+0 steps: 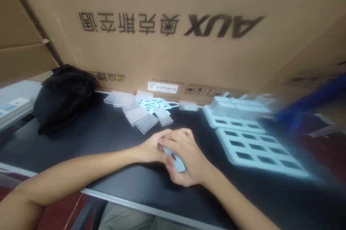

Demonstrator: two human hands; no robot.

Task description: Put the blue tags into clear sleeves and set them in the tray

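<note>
Both hands are together over the front middle of the black table. A small light-blue plastic piece with a dark opening (178, 164) shows between them; the fingers hide the rest of it. My right hand (190, 158) is closed around this piece, its fingers bent over the top. From the left, my left hand (154, 148) presses against the same piece, with its fingers partly covered by the right hand. Beyond the hands lie several frosted clear plastic sleeves (135, 115) and a heap of small light-blue plastic parts (156, 104).
Light-blue trays with square openings (259, 147) lie at the right, with light-blue blocks (229, 107) on the farther one. A black cloth bag (65, 100) sits at the left. A large printed cardboard box (173, 57) stands along the back edge of the black table (119, 183).
</note>
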